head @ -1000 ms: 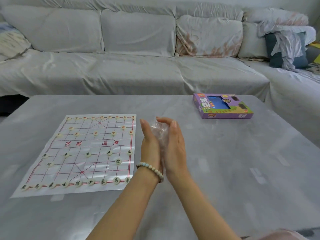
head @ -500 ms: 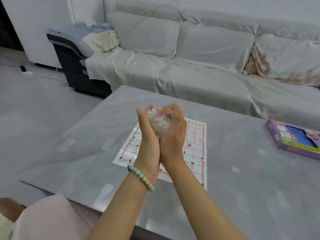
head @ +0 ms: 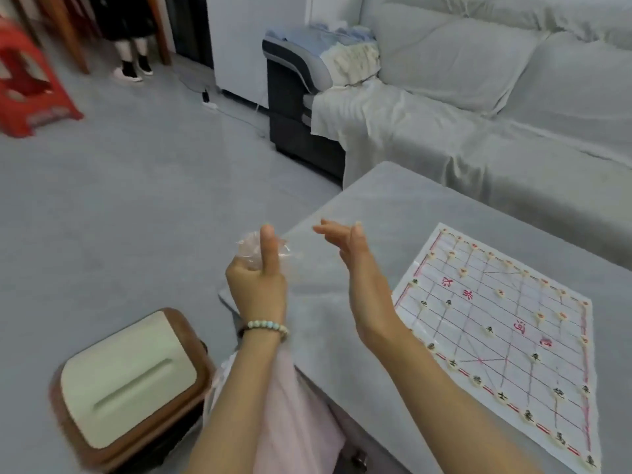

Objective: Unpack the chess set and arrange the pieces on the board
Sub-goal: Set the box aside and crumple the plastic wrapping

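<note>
left hand: gripping crumpled clear plastic wrapper, thumb up | right hand: spread, empty | lidded bin: below-left of left hand, the nearer one | chessboard, pieces set: right of right hand

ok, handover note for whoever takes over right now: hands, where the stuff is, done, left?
Left hand grips the crumpled clear plastic bag, thumb up, by the table's near corner.
Right hand open, empty, above the table.
Board lies flat on the table, with pieces set along both end rows and on inner points.
Done: unpacking and layout look complete; I can't verify each piece's spot.
Left: probably just getting rid of the bag.
</note>
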A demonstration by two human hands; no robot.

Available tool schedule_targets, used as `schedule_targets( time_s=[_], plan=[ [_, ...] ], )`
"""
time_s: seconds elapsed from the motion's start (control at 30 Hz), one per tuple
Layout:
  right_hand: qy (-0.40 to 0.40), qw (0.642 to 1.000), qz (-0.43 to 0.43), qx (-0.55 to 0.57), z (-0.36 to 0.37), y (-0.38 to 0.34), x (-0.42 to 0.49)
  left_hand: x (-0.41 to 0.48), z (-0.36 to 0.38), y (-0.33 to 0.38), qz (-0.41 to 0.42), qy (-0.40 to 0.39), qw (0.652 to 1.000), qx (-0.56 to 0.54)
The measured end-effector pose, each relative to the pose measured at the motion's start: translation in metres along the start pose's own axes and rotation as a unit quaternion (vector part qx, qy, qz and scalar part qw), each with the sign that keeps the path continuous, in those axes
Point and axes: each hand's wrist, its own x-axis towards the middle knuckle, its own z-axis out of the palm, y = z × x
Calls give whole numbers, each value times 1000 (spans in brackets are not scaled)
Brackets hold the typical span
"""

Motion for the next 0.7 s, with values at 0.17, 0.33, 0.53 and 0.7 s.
schedule_targets(
  time_s=[0.17, 0.33, 0.53, 0.7],
  plan=[
    [-192, 977, 26, -90, 88, 21, 21, 55, -120, -56, -36, 42, 985, 164],
    [-356, 922, 112, -105, 178, 51, 24, 58, -212, -114, -114, -39, 955, 272],
    [-384, 895, 163, -162, 206, 90, 20, 55, -251, -168, -184, -83, 905, 375],
    [-396, 875, 201, -192, 197, 104, 20, 65, -249, -190, -167, -110, 903, 379]
  ],
)
